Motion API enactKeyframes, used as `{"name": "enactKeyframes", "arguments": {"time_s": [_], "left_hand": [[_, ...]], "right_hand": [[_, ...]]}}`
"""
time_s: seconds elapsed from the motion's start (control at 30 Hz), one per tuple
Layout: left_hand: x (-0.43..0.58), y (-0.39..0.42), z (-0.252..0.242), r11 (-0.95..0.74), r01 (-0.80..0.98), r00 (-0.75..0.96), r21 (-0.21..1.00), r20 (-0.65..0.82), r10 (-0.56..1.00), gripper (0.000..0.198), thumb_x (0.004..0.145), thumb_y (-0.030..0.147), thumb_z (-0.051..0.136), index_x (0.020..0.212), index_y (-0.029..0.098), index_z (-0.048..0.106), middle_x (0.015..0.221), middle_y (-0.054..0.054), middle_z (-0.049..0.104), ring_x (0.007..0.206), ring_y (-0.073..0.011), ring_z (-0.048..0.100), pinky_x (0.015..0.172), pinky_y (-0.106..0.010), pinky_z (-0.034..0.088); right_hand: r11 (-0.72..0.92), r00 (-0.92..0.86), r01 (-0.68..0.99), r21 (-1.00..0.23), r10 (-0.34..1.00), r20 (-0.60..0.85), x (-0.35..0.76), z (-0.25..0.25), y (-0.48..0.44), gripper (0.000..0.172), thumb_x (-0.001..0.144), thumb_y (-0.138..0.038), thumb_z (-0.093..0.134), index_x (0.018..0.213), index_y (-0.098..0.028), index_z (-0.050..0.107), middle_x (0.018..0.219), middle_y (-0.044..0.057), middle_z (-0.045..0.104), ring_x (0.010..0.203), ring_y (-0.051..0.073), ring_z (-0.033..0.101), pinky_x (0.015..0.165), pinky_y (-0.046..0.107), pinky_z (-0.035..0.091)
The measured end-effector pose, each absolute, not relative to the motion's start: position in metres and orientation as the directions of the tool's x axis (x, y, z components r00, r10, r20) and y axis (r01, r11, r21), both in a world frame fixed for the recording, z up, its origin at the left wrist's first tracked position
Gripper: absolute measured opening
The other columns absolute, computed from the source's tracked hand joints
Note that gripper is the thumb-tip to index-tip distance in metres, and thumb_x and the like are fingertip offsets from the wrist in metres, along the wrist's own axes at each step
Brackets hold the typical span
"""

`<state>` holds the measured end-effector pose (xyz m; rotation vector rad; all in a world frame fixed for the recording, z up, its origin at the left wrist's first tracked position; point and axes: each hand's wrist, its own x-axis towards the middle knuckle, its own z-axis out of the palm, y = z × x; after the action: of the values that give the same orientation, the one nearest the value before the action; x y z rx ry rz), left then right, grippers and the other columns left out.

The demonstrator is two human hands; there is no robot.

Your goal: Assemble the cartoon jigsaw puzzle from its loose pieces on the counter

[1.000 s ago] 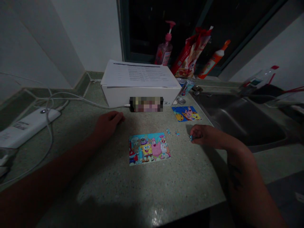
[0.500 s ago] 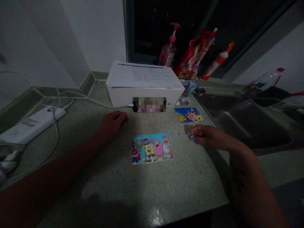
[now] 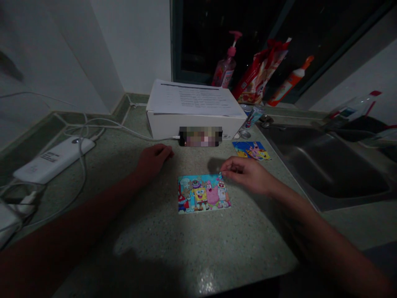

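Note:
A nearly assembled cartoon jigsaw puzzle [image 3: 203, 193] lies flat on the speckled green stone counter [image 3: 161, 244]. My right hand [image 3: 245, 174] hovers at its upper right corner, with the fingertips pinched on a small blue puzzle piece [image 3: 221, 175]. My left hand [image 3: 153, 159] rests on the counter to the upper left of the puzzle, its fingers curled and holding nothing. A small cartoon picture card [image 3: 251, 150] lies beyond my right hand. The area under my right palm is hidden.
A white box [image 3: 198, 126] topped with printed sheets stands behind the puzzle. A white power strip [image 3: 54, 159] and cables lie to the left. A steel sink [image 3: 322, 165] is sunk into the counter on the right. Several bottles and a red bag stand along the window.
My right hand has moved left, from beside the loose pieces to the puzzle's upper right corner, with the piece still pinched. Those loose pieces no longer show. My left hand has not shifted.

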<state>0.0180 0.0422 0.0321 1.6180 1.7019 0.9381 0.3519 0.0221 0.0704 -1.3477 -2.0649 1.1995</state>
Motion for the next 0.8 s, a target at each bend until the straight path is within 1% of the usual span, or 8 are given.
{"name": "enactKeyframes", "arguments": {"time_s": [0.13, 0.23, 0.43, 0.57, 0.8], "left_hand": [[0.018, 0.042, 0.032, 0.013, 0.574, -0.074, 0.819, 0.037, 0.997, 0.035, 0.092, 0.051, 0.055, 0.069, 0.028, 0.068, 0.075, -0.005, 0.073, 0.078, -0.0264, 0.068, 0.075, -0.037, 0.049], [0.019, 0.042, 0.031, 0.019, 0.561, -0.075, 0.827, 0.028, 0.997, 0.036, 0.093, 0.052, 0.054, 0.070, 0.028, 0.068, 0.075, -0.005, 0.073, 0.078, -0.0266, 0.068, 0.076, -0.037, 0.049], [0.019, 0.043, 0.030, 0.023, 0.551, -0.080, 0.834, 0.025, 0.996, 0.035, 0.092, 0.052, 0.055, 0.071, 0.028, 0.069, 0.074, -0.004, 0.072, 0.077, -0.0266, 0.068, 0.076, -0.038, 0.049], [0.019, 0.043, 0.031, 0.027, 0.561, -0.079, 0.827, 0.022, 0.997, 0.035, 0.092, 0.052, 0.055, 0.070, 0.028, 0.069, 0.075, -0.005, 0.073, 0.078, -0.0267, 0.069, 0.076, -0.038, 0.050], [0.019, 0.042, 0.031, 0.028, 0.560, -0.082, 0.828, 0.022, 0.996, 0.037, 0.091, 0.054, 0.054, 0.071, 0.027, 0.068, 0.075, -0.004, 0.074, 0.078, -0.0261, 0.069, 0.075, -0.037, 0.050]], "right_hand": [[0.224, -0.531, 0.472, -0.853, 0.844, -0.072, 0.323, 0.066, 0.028, 0.009, 0.094, -0.028, 0.072, 0.097, -0.022, 0.077, 0.088, 0.003, 0.077, 0.079, 0.017, 0.069, 0.072, 0.032, 0.054], [0.230, -0.539, 0.444, -0.866, 0.840, -0.053, 0.307, 0.056, 0.031, 0.007, 0.092, -0.022, 0.071, 0.095, -0.021, 0.077, 0.087, 0.003, 0.076, 0.078, 0.017, 0.068, 0.072, 0.031, 0.053], [0.191, -0.519, 0.391, -0.900, 0.854, -0.044, 0.295, 0.035, 0.029, 0.011, 0.091, -0.020, 0.071, 0.098, -0.020, 0.079, 0.092, 0.004, 0.079, 0.082, 0.017, 0.071, 0.076, 0.033, 0.056], [0.166, -0.509, 0.427, -0.889, 0.857, -0.084, 0.295, 0.031, 0.024, 0.012, 0.092, -0.020, 0.073, 0.102, -0.020, 0.080, 0.093, 0.004, 0.079, 0.082, 0.017, 0.071, 0.076, 0.032, 0.056], [0.204, -0.514, 0.429, -0.880, 0.856, -0.052, 0.285, 0.029, 0.018, 0.016, 0.091, -0.018, 0.074, 0.105, -0.021, 0.081, 0.096, 0.003, 0.081, 0.081, 0.017, 0.071, 0.075, 0.031, 0.055]]}}
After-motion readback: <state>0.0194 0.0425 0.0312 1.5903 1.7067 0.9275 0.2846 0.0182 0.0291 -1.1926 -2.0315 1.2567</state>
